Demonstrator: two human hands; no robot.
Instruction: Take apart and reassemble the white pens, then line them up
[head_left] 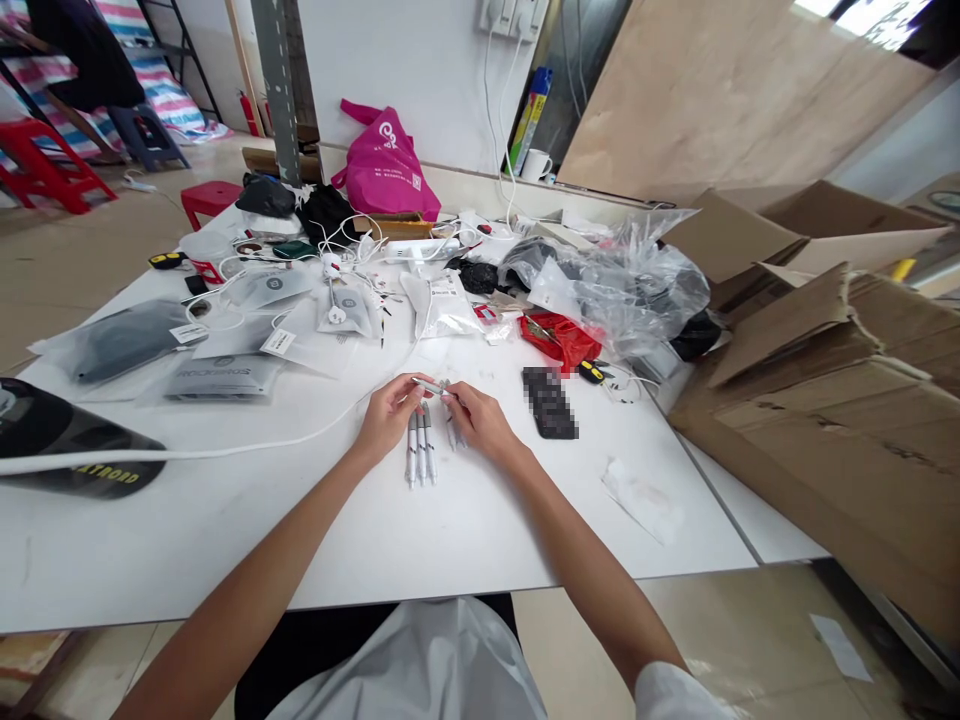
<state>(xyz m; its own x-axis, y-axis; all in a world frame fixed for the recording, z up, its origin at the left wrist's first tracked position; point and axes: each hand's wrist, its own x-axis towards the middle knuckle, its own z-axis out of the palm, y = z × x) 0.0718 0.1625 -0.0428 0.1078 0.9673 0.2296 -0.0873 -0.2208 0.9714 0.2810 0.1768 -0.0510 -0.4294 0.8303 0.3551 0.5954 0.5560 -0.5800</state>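
White counter (450,545) fills most of the view. Lg. cardboard box (840,430) at its R edge; pink bag (391,165) at far side. L hand (387,420) & R hand (480,422) meet mid-counter, both nearly closed, thumbs & fingertips pinched. Dark pixelated slab (551,403) lies flat just R of R hand. Three pens (421,455) side by side, near edge side of hands; more pens (453,432) partly under R hand, no. unclear. Single pen (427,385) held btwn both hands' fingertips, above counter.

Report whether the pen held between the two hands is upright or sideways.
Sideways: the pen stretches from the left hand across to the right hand.
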